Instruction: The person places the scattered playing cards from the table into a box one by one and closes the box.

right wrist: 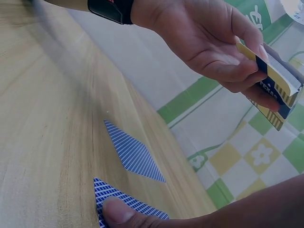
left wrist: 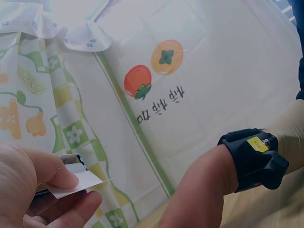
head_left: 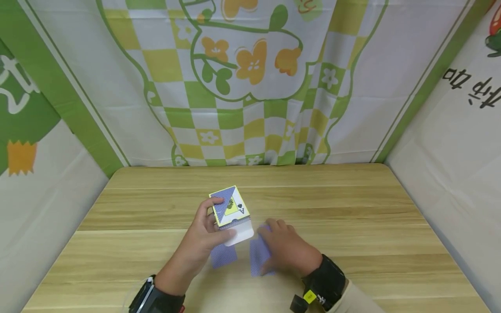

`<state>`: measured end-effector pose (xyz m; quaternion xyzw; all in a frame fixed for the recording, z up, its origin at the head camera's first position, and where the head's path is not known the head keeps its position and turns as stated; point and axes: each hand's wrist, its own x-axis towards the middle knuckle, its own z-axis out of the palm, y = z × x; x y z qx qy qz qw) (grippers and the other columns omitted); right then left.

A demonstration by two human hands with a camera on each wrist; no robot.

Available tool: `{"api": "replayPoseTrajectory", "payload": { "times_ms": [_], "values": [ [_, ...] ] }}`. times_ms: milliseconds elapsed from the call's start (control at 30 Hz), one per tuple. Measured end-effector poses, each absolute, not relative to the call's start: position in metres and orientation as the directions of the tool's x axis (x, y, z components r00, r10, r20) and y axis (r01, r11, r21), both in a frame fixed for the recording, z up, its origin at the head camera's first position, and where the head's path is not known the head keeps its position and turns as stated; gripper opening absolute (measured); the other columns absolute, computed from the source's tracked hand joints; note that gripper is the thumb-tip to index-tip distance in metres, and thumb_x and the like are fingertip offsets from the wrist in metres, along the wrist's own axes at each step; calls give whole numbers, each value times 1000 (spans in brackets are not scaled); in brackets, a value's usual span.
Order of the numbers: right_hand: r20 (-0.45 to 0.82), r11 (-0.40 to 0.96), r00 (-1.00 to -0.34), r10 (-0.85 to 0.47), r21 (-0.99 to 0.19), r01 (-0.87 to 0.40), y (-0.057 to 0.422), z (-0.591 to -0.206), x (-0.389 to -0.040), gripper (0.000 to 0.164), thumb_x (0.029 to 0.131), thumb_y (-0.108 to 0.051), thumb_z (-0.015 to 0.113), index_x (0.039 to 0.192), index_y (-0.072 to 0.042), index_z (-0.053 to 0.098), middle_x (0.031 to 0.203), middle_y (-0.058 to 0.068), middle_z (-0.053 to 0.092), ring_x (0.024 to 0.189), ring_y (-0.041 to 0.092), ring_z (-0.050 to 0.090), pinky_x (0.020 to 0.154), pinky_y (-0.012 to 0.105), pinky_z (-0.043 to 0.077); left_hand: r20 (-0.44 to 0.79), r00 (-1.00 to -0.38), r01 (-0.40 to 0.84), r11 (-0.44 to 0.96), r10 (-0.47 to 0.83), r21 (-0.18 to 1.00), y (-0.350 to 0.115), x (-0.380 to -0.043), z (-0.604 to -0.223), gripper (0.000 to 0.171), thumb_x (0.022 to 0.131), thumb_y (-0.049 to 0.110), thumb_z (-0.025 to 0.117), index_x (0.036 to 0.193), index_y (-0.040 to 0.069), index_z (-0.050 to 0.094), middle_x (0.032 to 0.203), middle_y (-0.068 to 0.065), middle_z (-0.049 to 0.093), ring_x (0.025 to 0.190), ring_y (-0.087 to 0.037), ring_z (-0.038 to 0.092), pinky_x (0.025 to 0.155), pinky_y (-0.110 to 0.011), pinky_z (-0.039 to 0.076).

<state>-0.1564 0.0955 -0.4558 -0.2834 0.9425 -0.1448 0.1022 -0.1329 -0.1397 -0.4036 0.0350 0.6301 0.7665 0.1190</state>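
Observation:
My left hand (head_left: 197, 243) grips a playing-card box (head_left: 235, 206) above the table, thumb on its open white flap (head_left: 243, 232). The box's ace face is turned up in the head view. In the right wrist view the box's opening (right wrist: 289, 71) shows beyond the fingers. At the right, my right hand (head_left: 291, 245) holds a blue-backed playing card (head_left: 256, 256) low over the table, its thumb (right wrist: 118, 211) on the patterned back. Another blue-backed playing card (head_left: 224, 257) lies on the table below the left hand, partly covered by it.
The wooden table (head_left: 137, 208) runs back to a checked, flowered cloth (head_left: 250, 117). White cloth walls (head_left: 450, 152) stand on both sides. Each wrist wears a black strapped device (head_left: 326, 282).

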Motion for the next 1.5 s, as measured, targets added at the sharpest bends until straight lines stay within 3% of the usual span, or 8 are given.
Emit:
{"api": "replayPoseTrajectory", "payload": {
  "times_ms": [100, 300, 400, 900, 1233, 1500],
  "values": [
    [-96, 790, -818, -567, -346, -506, 95, -457, -156, 97, 59, -53, 93, 138, -12, 54, 148, 25, 43, 134, 45, 42, 108, 62, 38, -93, -968, -136, -178, 232, 975, -140, -133, -404, 81, 82, -12, 65, 145, 20, 25, 132, -23, 46, 105, -24, 65, 82, -32, 58],
    [-55, 774, -796, -603, -283, -567, 93, -455, -154, 91, 60, -55, 92, 134, -13, 57, 131, 10, 53, 119, 33, 51, 97, 53, 47, -86, -968, -132, -184, 236, 974, -139, -133, -403, 81, 82, -12, 65, 145, 19, 25, 132, -23, 46, 105, -23, 66, 82, -32, 58],
    [-59, 773, -788, -612, -254, -582, 91, -454, -153, 93, 60, -56, 91, 135, -13, 57, 129, 9, 54, 117, 32, 51, 95, 52, 48, -84, -968, -129, -185, 235, 974, -139, -132, -403, 81, 81, -12, 65, 145, 17, 25, 132, -23, 46, 105, -23, 65, 82, -32, 58],
    [-108, 770, -776, -622, -267, -580, 88, -461, -155, 79, 57, -52, 93, 119, -15, 61, 102, -3, 47, 95, 16, 40, 82, 34, 35, -95, -963, -136, -150, 252, 979, -138, -132, -403, 82, 82, -11, 65, 147, 19, 24, 133, -24, 46, 107, -24, 65, 83, -31, 57],
    [-159, 771, -776, -610, -343, -536, 86, -456, -156, 83, 56, -44, 96, 125, -15, 61, 96, -4, 44, 93, 16, 37, 82, 33, 32, -95, -965, -138, -168, 245, 976, -137, -131, -403, 81, 82, -12, 66, 146, 16, 25, 130, -22, 48, 103, -23, 66, 81, -31, 58],
    [-170, 771, -769, -616, -331, -545, 85, -456, -156, 84, 54, -45, 96, 123, -14, 61, 93, -5, 43, 90, 15, 37, 79, 30, 31, -95, -965, -140, -173, 245, 975, -136, -131, -402, 81, 82, -13, 65, 147, 12, 24, 129, -22, 49, 103, -22, 65, 81, -30, 57]
  ]
}}
